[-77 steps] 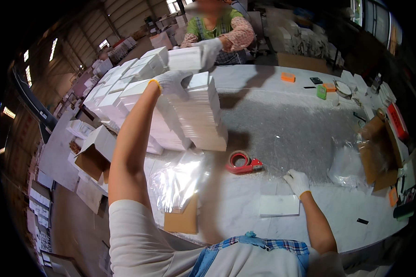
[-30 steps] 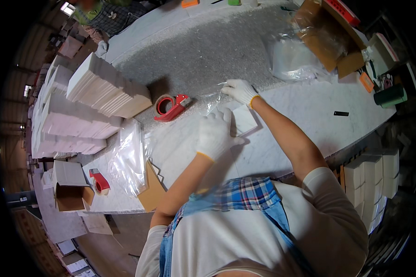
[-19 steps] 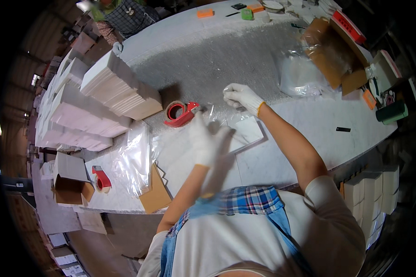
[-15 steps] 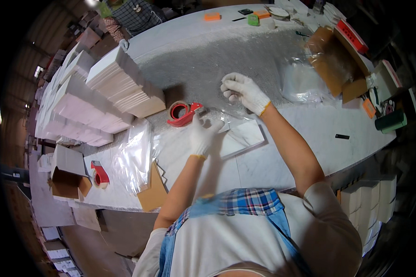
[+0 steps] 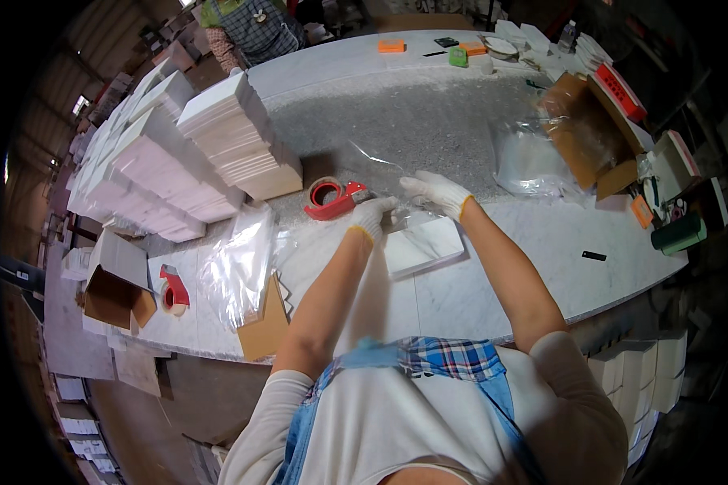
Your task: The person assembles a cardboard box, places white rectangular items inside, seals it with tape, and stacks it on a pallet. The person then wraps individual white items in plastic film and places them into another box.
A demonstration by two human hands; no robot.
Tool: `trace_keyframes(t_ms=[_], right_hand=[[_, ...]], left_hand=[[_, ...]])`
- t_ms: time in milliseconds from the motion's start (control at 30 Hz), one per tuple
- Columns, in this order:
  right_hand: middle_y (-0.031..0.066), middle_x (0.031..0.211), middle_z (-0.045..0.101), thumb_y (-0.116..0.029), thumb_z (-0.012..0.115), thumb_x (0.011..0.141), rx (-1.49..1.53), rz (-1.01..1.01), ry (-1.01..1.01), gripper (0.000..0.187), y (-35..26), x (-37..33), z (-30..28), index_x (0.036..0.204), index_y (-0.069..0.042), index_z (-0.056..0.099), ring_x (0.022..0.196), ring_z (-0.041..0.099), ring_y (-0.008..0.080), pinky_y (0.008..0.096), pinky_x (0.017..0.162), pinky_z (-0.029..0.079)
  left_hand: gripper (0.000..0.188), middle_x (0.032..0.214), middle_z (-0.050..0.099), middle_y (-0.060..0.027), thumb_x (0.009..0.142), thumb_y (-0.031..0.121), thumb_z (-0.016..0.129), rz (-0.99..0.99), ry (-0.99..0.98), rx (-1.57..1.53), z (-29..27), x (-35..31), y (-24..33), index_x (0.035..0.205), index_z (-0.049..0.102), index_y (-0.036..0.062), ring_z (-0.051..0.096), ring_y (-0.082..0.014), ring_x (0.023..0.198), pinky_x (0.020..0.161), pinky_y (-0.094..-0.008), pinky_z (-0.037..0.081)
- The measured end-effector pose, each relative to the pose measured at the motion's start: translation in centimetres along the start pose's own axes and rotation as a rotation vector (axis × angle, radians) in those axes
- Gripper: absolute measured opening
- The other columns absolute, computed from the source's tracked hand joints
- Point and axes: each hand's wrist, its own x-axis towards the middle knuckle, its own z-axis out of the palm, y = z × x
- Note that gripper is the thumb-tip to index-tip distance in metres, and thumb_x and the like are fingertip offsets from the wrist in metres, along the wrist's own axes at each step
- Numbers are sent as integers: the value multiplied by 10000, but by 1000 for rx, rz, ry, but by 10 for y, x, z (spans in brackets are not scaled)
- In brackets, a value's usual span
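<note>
A white, grey-veined marble tile (image 5: 422,246) lies on the table in front of me, with clear plastic film (image 5: 372,153) bunched and raised along its far edge. My left hand (image 5: 370,217), in a white knitted glove, is at the tile's far left corner, fingers closed on the film. My right hand (image 5: 437,194), gloved alike, lies over the film at the far right corner, its fingers stretched leftward. Just beyond my left hand stands a red tape dispenser (image 5: 337,204) with a roll in it.
Tall stacks of white tiles (image 5: 239,137) stand at left. Plastic bags (image 5: 239,250) and a cardboard piece (image 5: 263,327) lie nearer. A second dispenser (image 5: 172,291) sits by an open carton (image 5: 120,279). At right are more bags (image 5: 530,162) and a cardboard box (image 5: 586,133). A person (image 5: 255,32) stands at far left.
My right hand has come down and nearer, from a raised pinch to stretched fingers by the tile. My left hand has shifted right and closed at the tile's corner.
</note>
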Motion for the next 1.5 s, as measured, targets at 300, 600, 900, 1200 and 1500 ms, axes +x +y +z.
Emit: trace_keyframes(t_ms=[300,600,900,1200,1500], right_hand=[[-41,781,591,-202,726,961,38,-60,6,207,-22,26,5,1082,-34,721,652,491,46,229,563,385],[14,862,702,-223,699,947,-13,-141,154,269,-10,20,16,1096,-9,763,749,613,105,260,692,488],[73,835,739,-279,659,943,-41,-83,304,321,34,53,-4,1096,-21,773,730,664,164,329,688,520],[95,809,735,-313,663,938,-98,-85,442,328,23,43,-3,1105,-52,770,709,674,185,349,693,520],[146,1165,744,-406,648,907,-369,-73,533,369,36,52,-1,1122,-138,782,1112,691,360,420,945,535]], left_hand=[[202,775,657,-61,890,207,754,641,502,1041,-6,-20,14,995,679,52,636,-241,699,703,-401,533],[324,1011,690,-136,833,293,782,813,431,1943,-61,-33,67,1066,668,99,644,-351,993,860,-510,489],[236,953,660,-149,863,172,729,1136,114,1848,-92,-34,79,1065,637,94,629,-370,955,936,-494,462],[147,923,681,-129,935,215,670,1125,-4,2094,-93,-43,104,1010,609,105,659,-342,972,1047,-499,437],[131,817,654,-130,921,226,673,1164,-2,2166,-96,-53,113,951,601,121,649,-340,856,896,-467,464]])
